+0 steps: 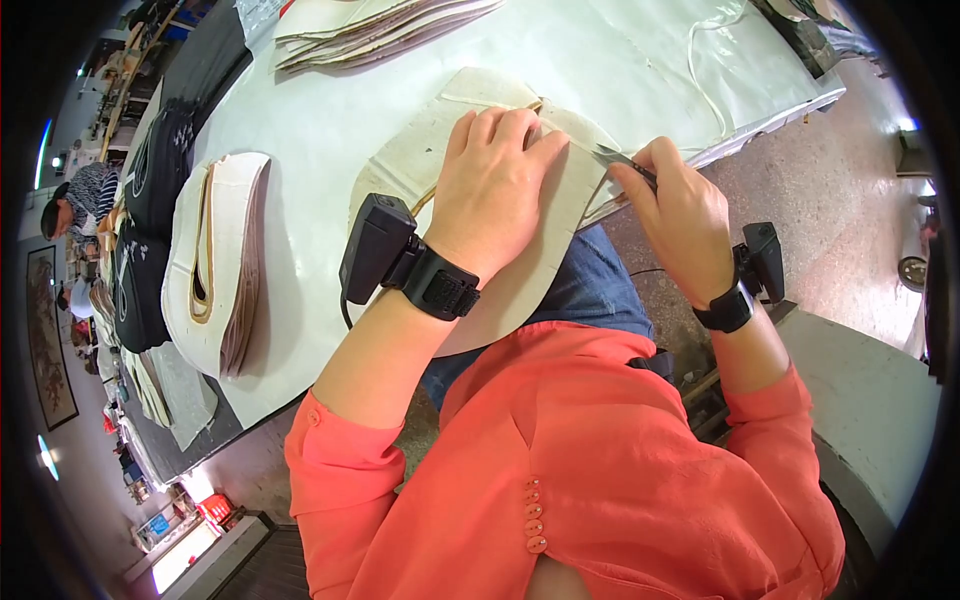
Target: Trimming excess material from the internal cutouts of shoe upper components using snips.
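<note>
Step at the cream panel: probably trimming or snipping along the right rim of the cream panel (pixel 560 220), judging by the small cutting tool (pixel 612 156) set there; too small to tell whether snips or a knife
Next move at the rim: seems to call for firm pressure on the panel and short, controlled blade work, well clear of the left thumb
Panel position: lying on the white-covered table (pixel 310 200), near end jutting past the table edge above the lap
Left hand: palm down on the panel (pixel 485 200), fingers loosely bent, thumb held apart; apparently pressing rather than gripping; cannot tell whether anything is pinched under the fingertips
Right hand: just right of the panel (pixel 690 220), fingers closed round the tool's dark handle, blade pointing in toward the rim
Hands and tool, counted: two hands; one cutting tool
Cream pieces, counted: one panel being worked, any layers beneath not countable; two layered stacks, one left of the panel (pixel 235 230), one beyond the panel (pixel 370 30)
Other things, counted: two black bundles, far left of the panel (pixel 160 180); one pale cord, beyond and right of the panel (pixel 695 70)
</note>
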The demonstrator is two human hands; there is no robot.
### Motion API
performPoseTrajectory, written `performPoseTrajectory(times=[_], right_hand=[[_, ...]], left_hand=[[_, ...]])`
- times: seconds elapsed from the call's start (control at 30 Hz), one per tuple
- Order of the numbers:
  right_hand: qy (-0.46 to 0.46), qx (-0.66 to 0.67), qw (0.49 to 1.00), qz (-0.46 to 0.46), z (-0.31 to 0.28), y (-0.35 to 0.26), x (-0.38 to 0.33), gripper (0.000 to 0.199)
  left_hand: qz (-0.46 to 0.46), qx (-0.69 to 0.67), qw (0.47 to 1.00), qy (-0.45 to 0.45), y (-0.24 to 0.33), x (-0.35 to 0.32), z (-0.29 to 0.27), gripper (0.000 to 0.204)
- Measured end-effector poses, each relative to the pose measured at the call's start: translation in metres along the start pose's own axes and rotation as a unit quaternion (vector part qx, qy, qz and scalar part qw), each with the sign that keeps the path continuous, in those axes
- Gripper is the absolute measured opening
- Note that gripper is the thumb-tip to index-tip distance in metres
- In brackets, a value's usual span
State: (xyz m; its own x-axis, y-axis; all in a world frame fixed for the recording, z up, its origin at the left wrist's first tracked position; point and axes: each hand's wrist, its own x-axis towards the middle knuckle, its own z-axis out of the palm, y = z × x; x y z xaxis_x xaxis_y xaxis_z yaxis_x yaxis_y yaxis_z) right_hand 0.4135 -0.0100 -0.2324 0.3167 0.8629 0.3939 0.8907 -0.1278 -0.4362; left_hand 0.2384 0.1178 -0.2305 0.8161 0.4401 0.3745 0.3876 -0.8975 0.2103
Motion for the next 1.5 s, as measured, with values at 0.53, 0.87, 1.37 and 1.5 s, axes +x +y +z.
performPoseTrajectory(times=[0.53,0.87,1.37,1.5], right_hand=[[-0.09,0.173,0.979,-0.065,-0.017,-0.004,0.011,0.022],[-0.228,0.195,0.927,-0.224,0.001,-0.027,0.024,0.03],[-0.228,0.213,0.932,-0.185,0.019,-0.066,0.025,0.027],[-0.17,0.262,0.935,-0.167,0.028,-0.07,0.026,0.029]], left_hand=[[-0.033,-0.056,0.998,0.011,-0.022,-0.025,-0.032,0.04],[-0.45,-0.239,0.857,-0.078,-0.066,-0.129,-0.136,0.036],[-0.443,-0.347,0.825,0.044,-0.057,-0.162,-0.16,0.022],[-0.442,-0.234,0.848,0.175,-0.103,-0.161,-0.22,0.03]])
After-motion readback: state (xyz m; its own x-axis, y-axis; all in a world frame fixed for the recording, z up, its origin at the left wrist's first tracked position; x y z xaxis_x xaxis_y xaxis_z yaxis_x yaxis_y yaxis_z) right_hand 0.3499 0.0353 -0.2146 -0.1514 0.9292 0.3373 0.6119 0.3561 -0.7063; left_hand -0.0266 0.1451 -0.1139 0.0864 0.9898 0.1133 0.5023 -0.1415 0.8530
